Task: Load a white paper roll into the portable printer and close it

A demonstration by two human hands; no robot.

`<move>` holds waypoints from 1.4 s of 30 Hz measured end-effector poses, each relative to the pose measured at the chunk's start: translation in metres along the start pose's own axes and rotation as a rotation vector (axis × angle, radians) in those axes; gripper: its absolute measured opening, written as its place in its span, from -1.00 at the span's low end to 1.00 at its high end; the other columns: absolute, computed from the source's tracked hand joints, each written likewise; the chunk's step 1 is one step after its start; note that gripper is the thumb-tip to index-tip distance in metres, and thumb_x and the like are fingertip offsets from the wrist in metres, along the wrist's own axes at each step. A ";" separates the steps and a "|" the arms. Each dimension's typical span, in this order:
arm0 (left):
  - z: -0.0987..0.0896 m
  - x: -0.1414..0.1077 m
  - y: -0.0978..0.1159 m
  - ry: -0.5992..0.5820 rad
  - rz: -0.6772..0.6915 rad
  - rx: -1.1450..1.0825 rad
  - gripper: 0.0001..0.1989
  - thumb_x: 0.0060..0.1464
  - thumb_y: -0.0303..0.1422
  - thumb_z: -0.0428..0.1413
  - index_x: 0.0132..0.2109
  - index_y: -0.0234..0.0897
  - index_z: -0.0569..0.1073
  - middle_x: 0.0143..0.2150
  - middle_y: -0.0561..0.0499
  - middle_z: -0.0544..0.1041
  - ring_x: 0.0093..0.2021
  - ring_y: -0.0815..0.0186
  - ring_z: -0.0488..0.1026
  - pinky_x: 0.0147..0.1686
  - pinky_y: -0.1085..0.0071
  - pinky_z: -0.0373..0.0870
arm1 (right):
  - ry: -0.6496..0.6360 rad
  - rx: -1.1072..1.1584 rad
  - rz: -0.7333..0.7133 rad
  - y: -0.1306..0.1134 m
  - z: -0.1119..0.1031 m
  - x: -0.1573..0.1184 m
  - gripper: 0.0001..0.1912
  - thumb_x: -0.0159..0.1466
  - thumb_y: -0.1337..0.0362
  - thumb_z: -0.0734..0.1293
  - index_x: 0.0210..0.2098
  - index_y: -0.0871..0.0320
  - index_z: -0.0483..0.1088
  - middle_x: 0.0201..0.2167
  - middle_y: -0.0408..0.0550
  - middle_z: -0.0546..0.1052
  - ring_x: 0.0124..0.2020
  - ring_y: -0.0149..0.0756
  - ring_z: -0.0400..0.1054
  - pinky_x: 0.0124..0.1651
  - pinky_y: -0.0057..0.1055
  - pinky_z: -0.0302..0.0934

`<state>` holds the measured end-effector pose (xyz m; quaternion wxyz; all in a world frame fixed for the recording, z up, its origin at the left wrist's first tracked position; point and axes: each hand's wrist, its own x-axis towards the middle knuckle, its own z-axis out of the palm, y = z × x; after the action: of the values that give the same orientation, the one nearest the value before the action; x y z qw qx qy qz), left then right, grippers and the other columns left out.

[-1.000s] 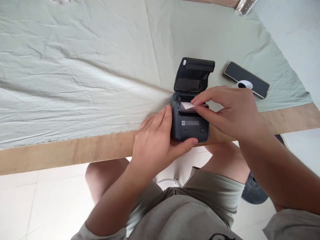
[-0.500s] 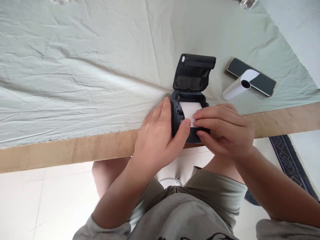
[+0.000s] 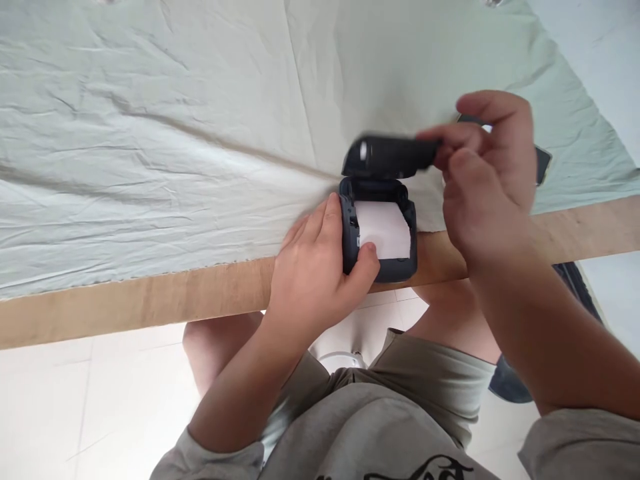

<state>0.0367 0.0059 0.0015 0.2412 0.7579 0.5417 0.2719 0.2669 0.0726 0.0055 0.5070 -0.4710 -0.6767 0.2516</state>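
Observation:
A small dark portable label printer [image 3: 350, 250] sits at the table's front edge with its lid raised. White paper [image 3: 384, 227] lies inside its compartment. My left hand [image 3: 315, 270] grips the printer's left side, fingers along the outside and thumb over the paper's near left corner. Up at the right, my right hand [image 3: 493, 177] pinches the right end of the black lid [image 3: 387, 157], which is tilted over the back of the printer and slightly blurred.
A phone [image 3: 543, 165] lies at the right, mostly covered by my right hand, which also hides the paper roll there. A wrinkled pale green cloth [image 3: 200, 133] covers the table, leaving a bare wooden front edge [image 3: 150, 297].
My right hand has left the paper, moved up and right, and taken hold of the lid. The lid has tipped forward somewhat. My left hand stays on the printer.

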 end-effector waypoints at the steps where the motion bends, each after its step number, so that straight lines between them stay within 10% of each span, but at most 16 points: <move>1: 0.000 0.000 0.000 -0.003 -0.004 0.001 -0.31 0.48 -0.13 -0.01 0.56 -0.45 0.31 0.54 -0.37 0.52 0.53 -0.17 0.49 0.53 -0.18 0.43 | 0.031 0.019 -0.021 0.001 0.000 -0.005 -0.66 0.49 -0.06 0.34 0.18 -0.14 0.37 -0.15 -0.08 0.65 0.08 -0.03 0.64 0.34 0.08 0.49; 8: 0.000 -0.002 -0.002 -0.014 0.013 -0.007 -0.32 0.56 -0.09 -0.12 0.57 -0.46 0.29 0.56 -0.40 0.48 0.55 -0.14 0.47 0.56 -0.17 0.37 | -0.224 -0.094 0.020 0.006 -0.001 -0.027 -0.64 0.51 -0.07 0.41 0.20 -0.10 0.52 0.21 -0.01 0.67 0.20 -0.07 0.61 0.20 -0.04 0.60; 23: -0.004 -0.001 0.005 -0.023 0.030 -0.042 -0.49 0.39 -0.18 -0.03 0.39 -0.16 0.40 0.49 -0.19 0.56 0.50 -0.10 0.50 0.49 -0.18 0.45 | -0.618 0.020 0.243 0.003 -0.022 0.008 -0.44 0.39 -0.06 0.54 0.32 -0.15 0.49 0.21 -0.09 0.66 0.17 -0.08 0.63 0.09 -0.11 0.69; 31: -0.002 -0.002 0.008 -0.015 -0.022 -0.021 -0.26 0.27 -0.08 0.20 0.49 -0.21 0.28 0.51 -0.24 0.54 0.50 -0.17 0.51 0.48 -0.16 0.49 | -0.415 -0.037 0.095 0.013 -0.010 -0.019 -0.47 0.53 -0.11 0.32 0.39 -0.09 0.40 0.30 -0.01 0.64 0.23 -0.06 0.60 0.27 0.02 0.60; 42: 0.002 -0.010 0.000 -0.091 -0.003 0.160 0.13 0.08 -0.04 0.54 0.62 -0.23 0.19 0.58 -0.35 0.45 0.57 -0.31 0.42 0.58 -0.22 0.36 | -0.221 -0.106 0.107 0.008 0.000 -0.026 -0.60 0.43 0.33 0.19 0.18 -0.02 0.48 0.13 -0.08 0.69 0.21 -0.14 0.57 0.34 -0.05 0.48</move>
<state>0.0356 -0.0037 -0.0010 0.2046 0.7856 0.5513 0.1923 0.2715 0.0532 -0.0126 0.3897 -0.5019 -0.7146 0.2924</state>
